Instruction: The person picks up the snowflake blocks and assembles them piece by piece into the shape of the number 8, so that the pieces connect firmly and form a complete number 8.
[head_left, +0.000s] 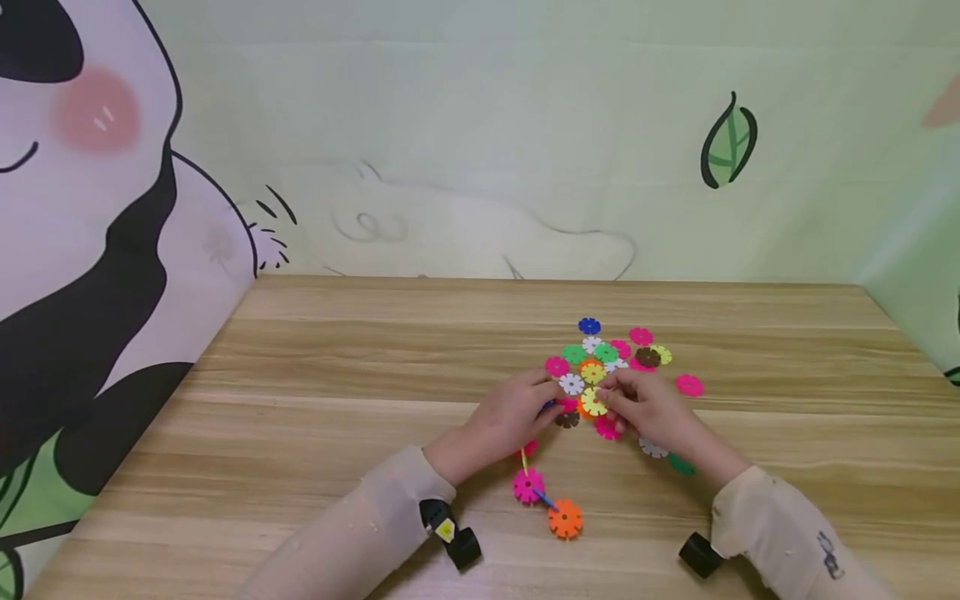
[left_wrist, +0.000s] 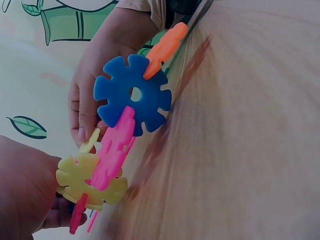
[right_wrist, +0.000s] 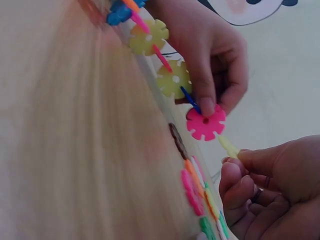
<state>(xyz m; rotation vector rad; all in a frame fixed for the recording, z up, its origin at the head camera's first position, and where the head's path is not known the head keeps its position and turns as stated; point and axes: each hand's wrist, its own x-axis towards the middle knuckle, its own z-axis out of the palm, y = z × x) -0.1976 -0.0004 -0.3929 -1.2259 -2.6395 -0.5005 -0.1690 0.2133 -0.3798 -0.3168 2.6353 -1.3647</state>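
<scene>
Disc, pink notched plastic (right_wrist: 212, 126): left hand (right_wrist: 212, 55) pinching.
Yellow notched plastic disc (right_wrist: 228, 147), beside it: right hand (right_wrist: 272, 185) pinching; best slotted squarely.

Two brown discs (head_left: 647, 358), three green discs (head_left: 574, 354)

The discs (head_left: 592, 372) are made of thin, opaque plastic, smooth on their faces and more matt than glossy. The table (head_left: 300, 417) is surfaced in streaked wood grain, smooth and given a low sheen, with disc colours dimly mirrored in it near the wrist views. The backdrop (head_left: 465, 125) is finished matt and faintly creased, whether cloth or paper cannot be told, while the sleeves (head_left: 375, 508) are made of soft matt cloth and the cameras (head_left: 463, 548) are cased in what looks like plastic.
</scene>
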